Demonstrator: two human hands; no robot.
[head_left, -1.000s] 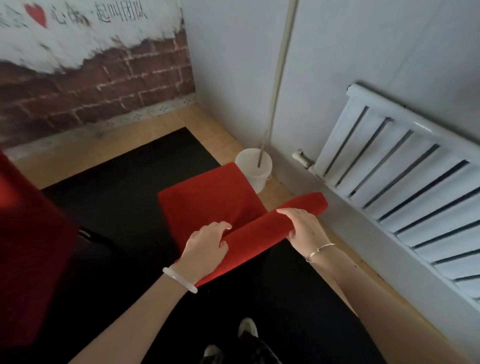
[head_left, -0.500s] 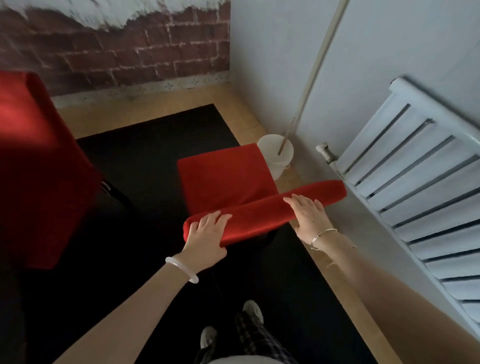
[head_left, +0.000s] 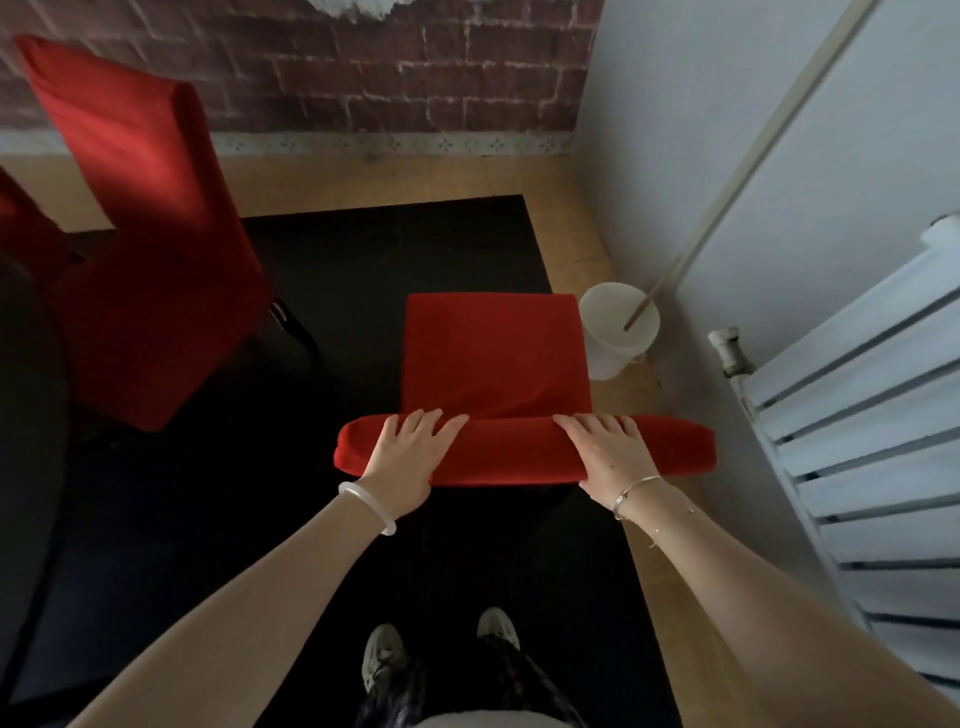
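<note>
Only the head view to go on, looking straight down. The red chair (head_left: 493, 364) stands by the right edge of the black rug (head_left: 389, 249), not far from its far right corner, with the white bucket (head_left: 618, 332) just beside the seat (head_left: 493, 343) and the radiator (head_left: 857, 415) off to the right.

Both hands sit on top of the backrest (head_left: 519, 454). The left hand (head_left: 405, 452) is toward its left end and the right hand (head_left: 605, 449) is right of the middle. Their palms are down and their fingers are fairly straight and loosely spread, with the tips reaching over the front edge. It's more pressing than gripping.

Handling-wise, my guess is a rigid frame under a soft cloth cover, so it's stiff overall but the fabric can slide or bunch under flat palms. It's probably light enough to drag, though the rug may grab the legs. I'd curl the fingers over the top rail, hands wide apart as they are, and tip it back slightly instead of shoving. Watch the bucket and the pole (head_left: 727, 182) leaning in it. A second red chair (head_left: 145, 234) stands well apart at the left.
</note>
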